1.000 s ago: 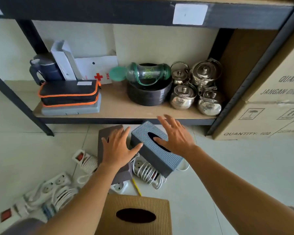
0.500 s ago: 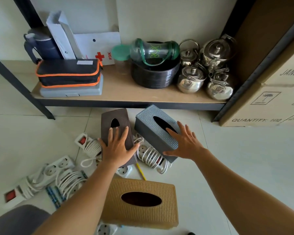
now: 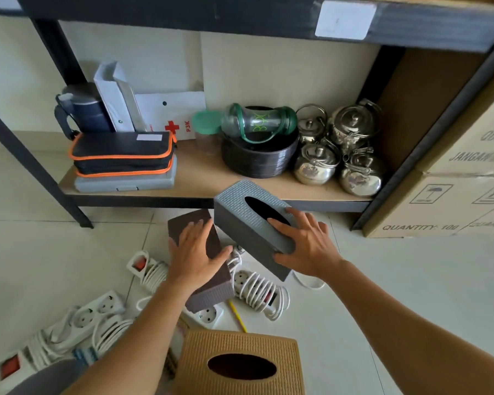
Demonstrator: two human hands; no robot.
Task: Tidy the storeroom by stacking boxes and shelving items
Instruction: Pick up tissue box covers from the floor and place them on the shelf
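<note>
My right hand (image 3: 307,245) grips a grey woven tissue box (image 3: 240,205), fingers on top beside its oval slot and thumb on the near side. That box is tilted and raised in front of the low shelf's wooden board (image 3: 200,178). My left hand (image 3: 196,252) lies over a dark brown tissue box (image 3: 211,289), thumb round its right side. The brown box slants above the floor clutter. A tan tissue box (image 3: 240,346) stands on the floor nearest me.
White power strips (image 3: 97,312) with coiled cables (image 3: 257,289) and a yellow pencil (image 3: 237,316) litter the tiled floor. On the shelf are a black-and-orange pouch (image 3: 120,152), stacked black bowls (image 3: 257,162) and steel kettles (image 3: 337,155). Cardboard cartons (image 3: 445,201) stand at the right.
Both hands have closed around their boxes. The grey box has risen up to the shelf's front edge, and the brown box has tipped up off the floor.
</note>
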